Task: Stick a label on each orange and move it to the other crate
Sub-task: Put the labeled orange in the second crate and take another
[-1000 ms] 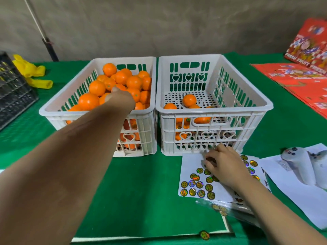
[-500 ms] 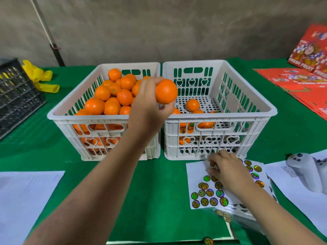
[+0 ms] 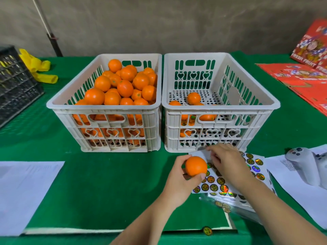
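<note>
Left hand (image 3: 178,181) grips orange (image 3: 196,165) above sticker sheet (image 3: 230,175), 6 o'clock of right crate (image 3: 219,106). Right hand (image 3: 228,163) fingers curled, pinching at sheet. Left crate (image 3: 104,110) heaped, 9 o'clock of right crate.

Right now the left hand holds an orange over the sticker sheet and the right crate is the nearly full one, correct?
Not quite. The left hand does hold the orange over the sticker sheet, but the head view shows the left crate nearly full; the right crate holds few.
</note>
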